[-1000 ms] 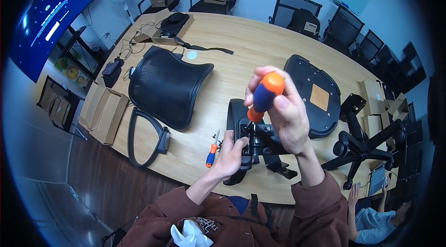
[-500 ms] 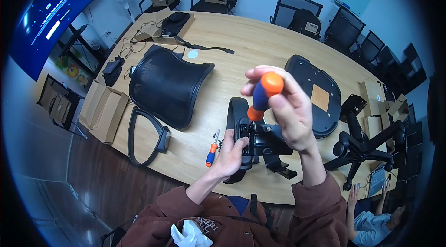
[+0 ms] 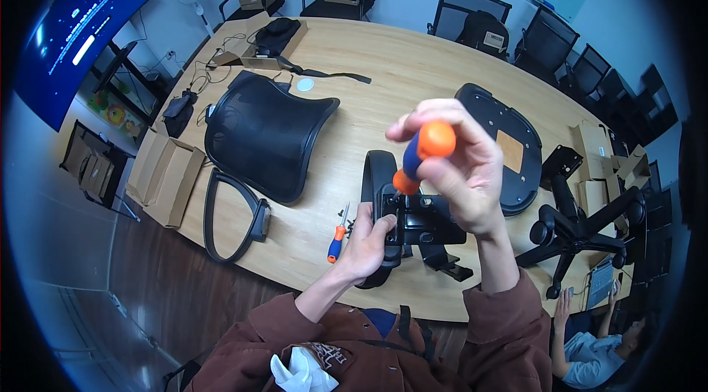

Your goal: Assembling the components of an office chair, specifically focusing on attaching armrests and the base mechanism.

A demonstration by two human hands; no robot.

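My right hand (image 3: 472, 171) is closed round the orange and blue handle of a screwdriver (image 3: 411, 160). Its shaft points down at a black metal bracket (image 3: 435, 222), by a hole near the bracket's left edge; the tip itself is too small to make out. My left hand (image 3: 365, 243) grips the bracket's left side together with a black looped chair armrest (image 3: 378, 171) that stands beneath it. Left of that hand, a second orange and blue screwdriver (image 3: 336, 243) lies on the table, with several small dark screws (image 3: 350, 227) beside it.
A mesh chair back (image 3: 265, 137) and another looped armrest (image 3: 209, 219) lie to the left. Toward the right are the upturned seat (image 3: 516, 126) and the wheeled chair base (image 3: 579, 233). Open cardboard boxes (image 3: 164, 178) flank the table. A person (image 3: 594, 355) sits at a laptop, lower right.
My right hand has turned slightly with the screwdriver, and the handle now leans a little further right. The bracket has tilted so more of its top face shows. My left hand keeps its hold.
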